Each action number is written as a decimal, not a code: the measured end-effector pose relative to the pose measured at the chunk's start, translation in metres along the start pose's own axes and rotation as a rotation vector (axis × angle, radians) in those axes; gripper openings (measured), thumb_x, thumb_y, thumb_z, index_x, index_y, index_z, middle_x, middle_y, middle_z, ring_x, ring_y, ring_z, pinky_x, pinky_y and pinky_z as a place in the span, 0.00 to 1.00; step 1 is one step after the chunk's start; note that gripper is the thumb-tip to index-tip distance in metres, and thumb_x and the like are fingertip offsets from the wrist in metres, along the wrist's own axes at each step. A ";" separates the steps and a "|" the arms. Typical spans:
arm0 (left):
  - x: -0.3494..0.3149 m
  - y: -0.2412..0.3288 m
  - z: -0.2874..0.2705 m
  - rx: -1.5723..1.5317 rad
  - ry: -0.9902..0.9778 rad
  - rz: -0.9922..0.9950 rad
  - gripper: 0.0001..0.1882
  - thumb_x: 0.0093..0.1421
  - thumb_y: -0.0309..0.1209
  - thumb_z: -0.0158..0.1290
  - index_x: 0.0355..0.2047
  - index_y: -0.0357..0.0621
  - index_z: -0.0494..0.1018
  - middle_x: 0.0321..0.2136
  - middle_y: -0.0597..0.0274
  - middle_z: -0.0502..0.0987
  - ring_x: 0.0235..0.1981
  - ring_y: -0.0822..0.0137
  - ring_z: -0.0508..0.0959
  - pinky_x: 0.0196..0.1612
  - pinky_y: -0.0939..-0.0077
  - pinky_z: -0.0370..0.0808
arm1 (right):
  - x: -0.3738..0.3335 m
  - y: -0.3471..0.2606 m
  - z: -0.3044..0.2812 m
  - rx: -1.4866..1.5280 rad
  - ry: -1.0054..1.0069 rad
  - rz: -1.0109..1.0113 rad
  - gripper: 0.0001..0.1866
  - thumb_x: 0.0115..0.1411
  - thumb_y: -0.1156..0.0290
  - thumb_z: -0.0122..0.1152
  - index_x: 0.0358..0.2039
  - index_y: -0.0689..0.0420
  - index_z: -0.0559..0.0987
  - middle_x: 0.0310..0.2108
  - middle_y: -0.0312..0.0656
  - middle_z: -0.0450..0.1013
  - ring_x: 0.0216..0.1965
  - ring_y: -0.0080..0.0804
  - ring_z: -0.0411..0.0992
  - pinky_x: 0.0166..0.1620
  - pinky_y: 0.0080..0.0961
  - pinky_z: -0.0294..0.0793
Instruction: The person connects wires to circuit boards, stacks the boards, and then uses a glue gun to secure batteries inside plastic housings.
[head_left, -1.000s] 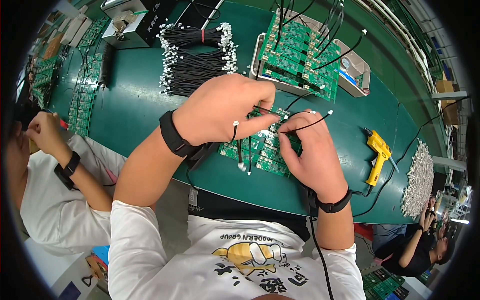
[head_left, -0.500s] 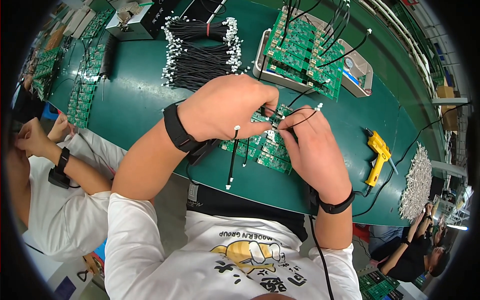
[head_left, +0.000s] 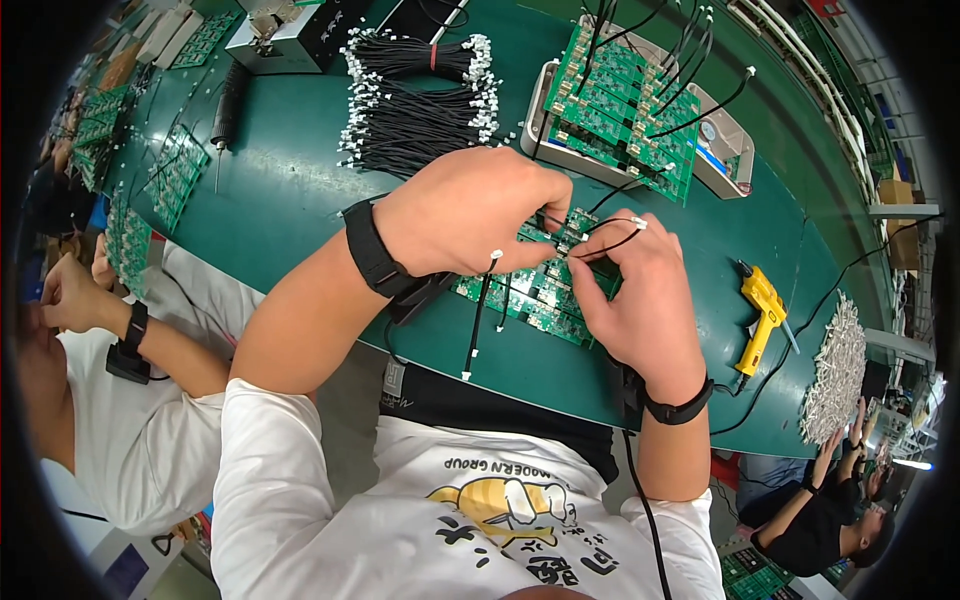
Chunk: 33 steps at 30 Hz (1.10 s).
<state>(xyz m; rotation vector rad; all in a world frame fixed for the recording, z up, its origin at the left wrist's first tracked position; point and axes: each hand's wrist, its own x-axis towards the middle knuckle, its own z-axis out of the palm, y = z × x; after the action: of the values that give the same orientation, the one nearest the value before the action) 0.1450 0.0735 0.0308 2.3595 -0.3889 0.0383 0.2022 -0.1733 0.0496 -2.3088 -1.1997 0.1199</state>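
Hands (head_left: 560,250) now lower over flat green board (head_left: 545,295)

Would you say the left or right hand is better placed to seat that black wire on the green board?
Probably the right hand: its fingertips pinch the black wire right over the green board. The left hand presses on the board, steadying it.

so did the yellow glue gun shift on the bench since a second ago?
No. The yellow glue gun lies at the same spot by the green table's near right edge, left of the white parts pile, as before.
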 end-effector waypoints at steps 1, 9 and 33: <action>-0.001 0.000 0.000 -0.001 -0.005 -0.007 0.15 0.58 0.34 0.73 0.40 0.43 0.80 0.32 0.54 0.85 0.33 0.49 0.86 0.36 0.56 0.80 | 0.000 0.000 0.000 0.001 -0.009 0.019 0.07 0.59 0.76 0.77 0.37 0.55 0.87 0.37 0.38 0.81 0.44 0.44 0.78 0.52 0.39 0.71; 0.001 -0.001 -0.002 -0.015 -0.048 -0.026 0.16 0.58 0.35 0.73 0.40 0.42 0.80 0.30 0.55 0.84 0.31 0.51 0.84 0.35 0.57 0.78 | -0.001 -0.004 0.002 0.006 -0.012 0.062 0.06 0.61 0.75 0.76 0.36 0.54 0.86 0.36 0.37 0.80 0.45 0.42 0.77 0.53 0.37 0.69; 0.002 0.014 -0.012 -0.097 0.010 0.082 0.14 0.76 0.31 0.56 0.32 0.37 0.73 0.22 0.52 0.72 0.23 0.49 0.74 0.29 0.56 0.70 | -0.009 0.010 0.013 0.044 0.313 -0.177 0.11 0.54 0.79 0.80 0.35 0.52 0.86 0.36 0.36 0.81 0.39 0.40 0.77 0.44 0.37 0.75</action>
<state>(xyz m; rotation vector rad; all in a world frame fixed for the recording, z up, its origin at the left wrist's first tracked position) 0.1438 0.0713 0.0492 2.2460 -0.4718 0.0677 0.2005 -0.1799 0.0320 -2.0762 -1.2155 -0.2666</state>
